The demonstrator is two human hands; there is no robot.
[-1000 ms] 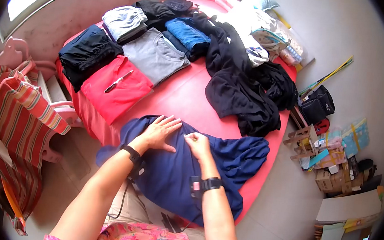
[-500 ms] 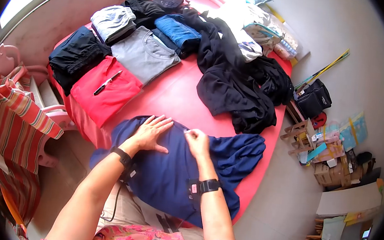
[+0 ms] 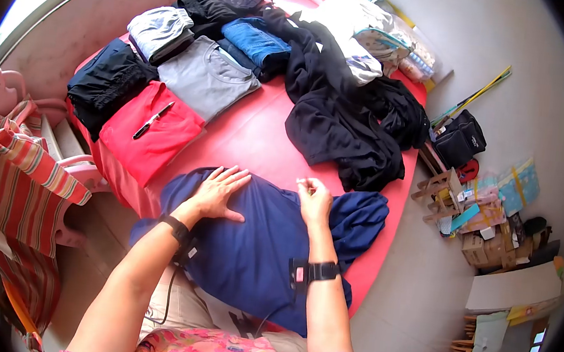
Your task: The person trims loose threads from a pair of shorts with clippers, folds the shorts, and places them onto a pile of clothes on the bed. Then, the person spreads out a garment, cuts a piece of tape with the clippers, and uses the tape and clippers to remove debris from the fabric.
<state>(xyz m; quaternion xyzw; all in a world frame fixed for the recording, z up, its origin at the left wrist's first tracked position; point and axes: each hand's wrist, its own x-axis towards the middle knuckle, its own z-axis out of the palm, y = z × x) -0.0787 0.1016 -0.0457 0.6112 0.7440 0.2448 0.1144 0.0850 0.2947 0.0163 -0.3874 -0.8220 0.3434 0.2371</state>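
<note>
A dark blue garment is spread over the near edge of the red-covered surface and hangs toward my lap. My left hand lies on its left part with the fingers spread. At the garment's upper edge, right of the middle, is my right hand, its fingers pinched together. What is between those fingertips is too small to make out. The fabric bunches in folds to the right of that hand. A small white tag shows near my left wrist.
Behind lie a folded red garment with a pen, a grey shirt, jeans, and rumpled black clothes. A striped cloth covers a pink chair at left. Boxes stand on the floor at right.
My right hand has moved right along the garment's upper edge, away from my left hand. My left hand stays spread on the fabric. The view has shifted slightly.
</note>
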